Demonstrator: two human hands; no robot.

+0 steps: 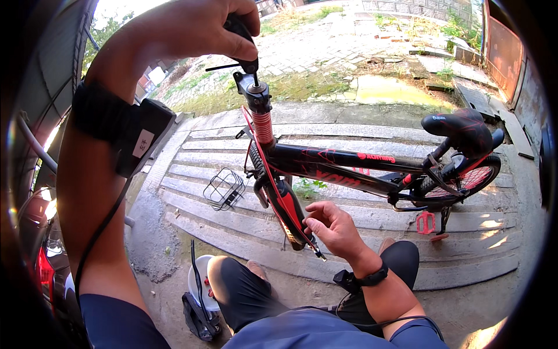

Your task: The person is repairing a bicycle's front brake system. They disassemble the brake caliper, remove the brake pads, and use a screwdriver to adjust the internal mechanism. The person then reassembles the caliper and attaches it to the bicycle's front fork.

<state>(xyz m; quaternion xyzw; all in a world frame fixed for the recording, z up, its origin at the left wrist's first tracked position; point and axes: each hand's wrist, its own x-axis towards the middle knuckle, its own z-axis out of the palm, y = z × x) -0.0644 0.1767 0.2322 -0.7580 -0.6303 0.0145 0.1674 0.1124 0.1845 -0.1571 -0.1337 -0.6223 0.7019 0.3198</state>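
Left hand (192,26) closed on black tool (241,41) at steerer top (256,90); right hand (331,227) pinches fork leg (290,212). Judged: headset bolt being worked; fork must be steadied next.

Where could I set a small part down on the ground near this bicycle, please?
Bare concrete steps lie open between the wire basket and the red pedal, beyond the right hand. By the white bucket and black bag at the knees it is crowded. The left hand grips the tool above.
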